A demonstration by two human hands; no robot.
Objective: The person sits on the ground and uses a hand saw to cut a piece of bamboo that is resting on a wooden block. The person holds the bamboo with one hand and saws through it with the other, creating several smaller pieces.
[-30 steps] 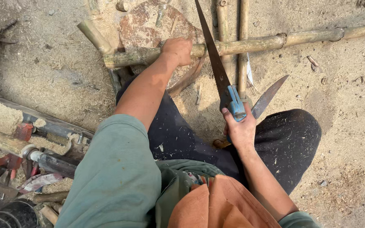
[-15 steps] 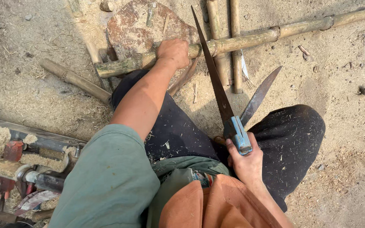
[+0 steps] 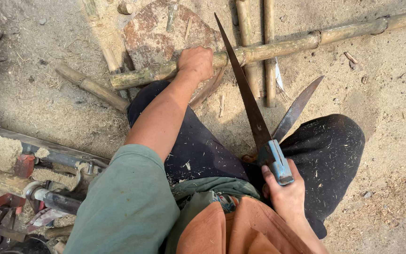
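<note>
Bamboo pole pinned on the stump, saw blade laid across it.

The long bamboo pole [image 3: 278,47] lies across the round wooden block [image 3: 156,33], running out to your right over the sawdust ground, and your left hand [image 3: 196,62] is curled tight around it just beside the cut. It looks stiff, light and smooth-skinned, so it will likely roll; grip close to a node and press down. Your right hand [image 3: 285,190] is wrapped around the blue handle [image 3: 276,162] of the saw [image 3: 245,89], whose thin blade looks springy and could bend if pushed hard. A big knife [image 3: 297,108] rests on your knee beside it, and two cut bamboo pieces [image 3: 257,70] lie under the pole.
</note>
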